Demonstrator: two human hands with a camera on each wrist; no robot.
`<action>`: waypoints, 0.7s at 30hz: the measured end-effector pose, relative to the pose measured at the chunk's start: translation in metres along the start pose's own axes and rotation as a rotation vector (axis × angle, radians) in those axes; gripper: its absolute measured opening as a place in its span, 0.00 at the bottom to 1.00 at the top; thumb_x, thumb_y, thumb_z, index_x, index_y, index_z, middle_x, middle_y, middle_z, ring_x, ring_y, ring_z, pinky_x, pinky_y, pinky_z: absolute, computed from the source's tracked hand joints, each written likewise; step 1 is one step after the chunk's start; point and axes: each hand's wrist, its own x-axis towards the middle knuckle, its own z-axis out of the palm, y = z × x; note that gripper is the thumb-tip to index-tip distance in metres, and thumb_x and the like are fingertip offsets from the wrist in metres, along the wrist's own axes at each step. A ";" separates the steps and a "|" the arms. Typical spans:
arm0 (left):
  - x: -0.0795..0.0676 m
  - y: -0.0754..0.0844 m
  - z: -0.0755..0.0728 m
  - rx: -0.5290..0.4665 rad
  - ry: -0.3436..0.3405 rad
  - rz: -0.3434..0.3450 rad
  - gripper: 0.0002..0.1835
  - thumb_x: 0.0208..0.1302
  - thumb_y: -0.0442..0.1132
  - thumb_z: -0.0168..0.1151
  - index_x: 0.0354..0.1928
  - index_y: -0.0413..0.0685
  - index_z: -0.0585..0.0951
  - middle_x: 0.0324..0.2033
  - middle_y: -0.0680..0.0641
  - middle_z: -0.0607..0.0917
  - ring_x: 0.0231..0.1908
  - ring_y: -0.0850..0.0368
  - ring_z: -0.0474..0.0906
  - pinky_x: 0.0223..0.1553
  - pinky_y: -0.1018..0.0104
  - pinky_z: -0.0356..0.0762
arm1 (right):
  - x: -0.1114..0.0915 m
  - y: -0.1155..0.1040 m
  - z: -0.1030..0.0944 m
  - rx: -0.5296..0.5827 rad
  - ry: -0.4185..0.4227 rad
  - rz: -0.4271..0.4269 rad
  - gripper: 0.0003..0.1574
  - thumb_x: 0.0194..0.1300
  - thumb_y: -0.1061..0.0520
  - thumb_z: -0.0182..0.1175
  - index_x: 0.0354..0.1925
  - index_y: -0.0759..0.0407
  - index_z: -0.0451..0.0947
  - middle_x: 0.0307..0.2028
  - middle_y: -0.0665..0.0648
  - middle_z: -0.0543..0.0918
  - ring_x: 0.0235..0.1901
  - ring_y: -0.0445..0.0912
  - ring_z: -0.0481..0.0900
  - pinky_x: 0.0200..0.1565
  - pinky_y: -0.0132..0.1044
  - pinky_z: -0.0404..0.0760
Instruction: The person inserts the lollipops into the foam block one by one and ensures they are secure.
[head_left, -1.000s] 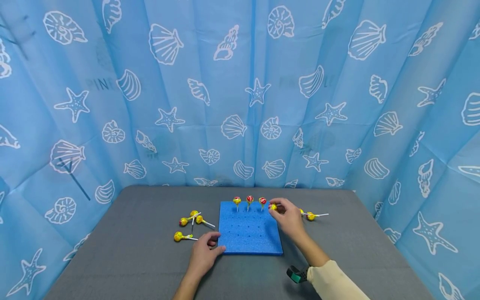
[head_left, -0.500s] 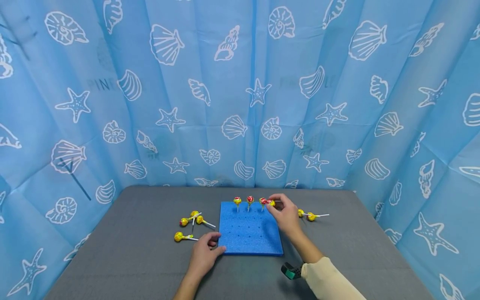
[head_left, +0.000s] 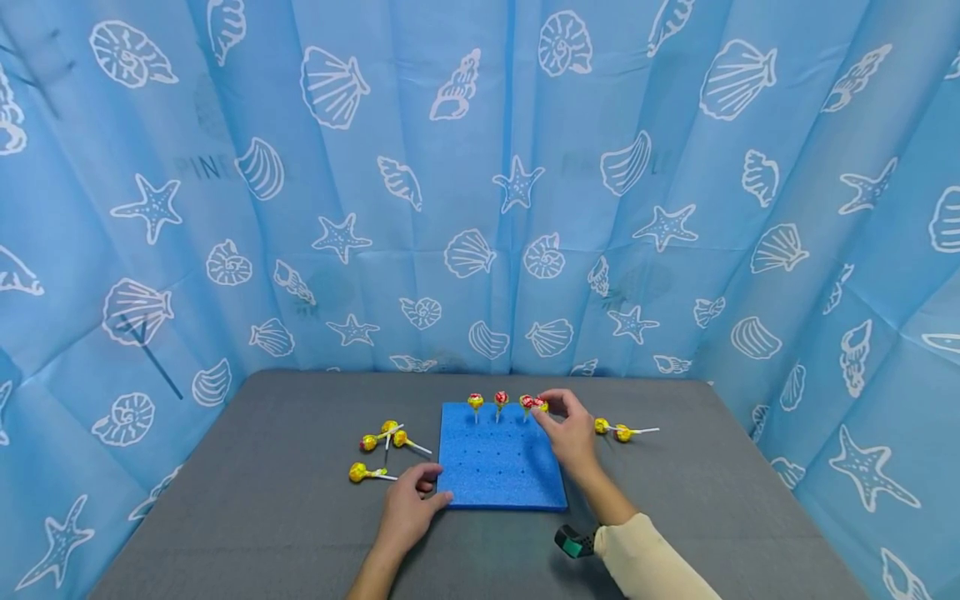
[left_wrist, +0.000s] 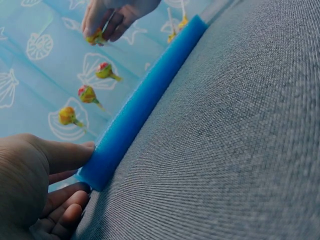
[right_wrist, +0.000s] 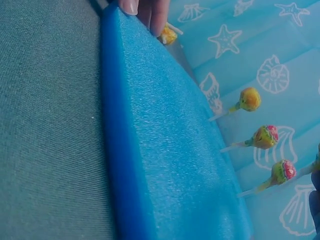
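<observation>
A blue foam board (head_left: 498, 490) with rows of small holes lies flat on the grey table. Three wrapped lollipops, a left one (head_left: 476, 402), a middle one (head_left: 501, 398) and a right one (head_left: 527, 402), stand upright along its far edge. Over the far right corner, my right hand (head_left: 573, 433) pinches another lollipop (left_wrist: 94, 37) by its head, close beside the right standing one; its stick is mostly hidden. At the near left corner my left hand (head_left: 407, 510) grips the board, thumb (left_wrist: 75, 156) on its near side and other fingers at its left side.
Several loose lollipops (head_left: 367, 442) lie on the table (head_left: 255, 500) left of the board. Two more lollipops (head_left: 622, 433) lie to its right. A dark wrist strap (head_left: 576, 542) shows at the right sleeve. A blue shell-print curtain (head_left: 480, 208) hangs behind the table.
My right hand has shifted slightly left and back with its lollipop, bringing the head close to the right standing one. My left hand and the board have stayed in place.
</observation>
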 end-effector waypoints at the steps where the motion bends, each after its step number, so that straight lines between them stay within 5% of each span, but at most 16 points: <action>1: 0.000 0.000 0.000 0.000 -0.001 0.000 0.21 0.53 0.36 0.74 0.50 0.47 0.81 0.42 0.50 0.81 0.40 0.55 0.75 0.42 0.56 0.76 | 0.000 0.001 0.001 0.007 0.007 0.006 0.13 0.61 0.61 0.68 0.44 0.61 0.78 0.42 0.59 0.83 0.44 0.53 0.80 0.51 0.51 0.77; 21: 0.000 -0.001 -0.001 0.002 0.006 0.051 0.21 0.52 0.37 0.75 0.49 0.45 0.82 0.41 0.49 0.82 0.39 0.56 0.75 0.40 0.58 0.76 | -0.003 0.016 0.020 0.059 0.096 0.099 0.13 0.62 0.60 0.68 0.43 0.62 0.77 0.42 0.61 0.83 0.47 0.54 0.79 0.52 0.51 0.76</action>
